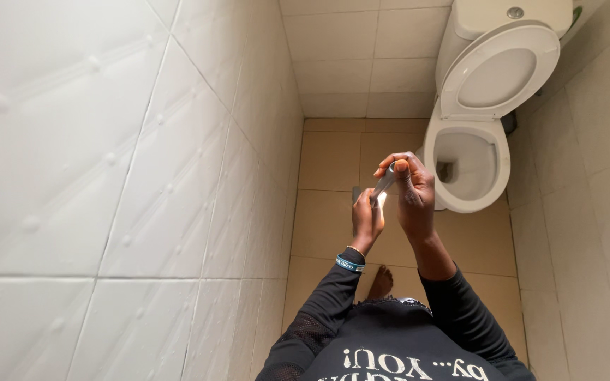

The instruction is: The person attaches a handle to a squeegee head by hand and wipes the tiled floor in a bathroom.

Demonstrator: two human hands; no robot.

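Observation:
A thin, pale, stretched strip (383, 185), perhaps a glove or a plastic wrapper, runs between my two hands in front of my chest. My left hand (366, 220) pinches its lower end. My right hand (411, 190) grips its upper end with the fingers curled over it. A teal band (350, 264) sits on my left wrist. Both arms are in black sleeves.
A white toilet (469, 159) stands ahead on the right with its seat and lid (499, 70) raised against the cistern. White tiled walls close in on the left (107, 176) and right. The floor (326, 226) is tan tile; my bare foot (380, 282) shows below my hands.

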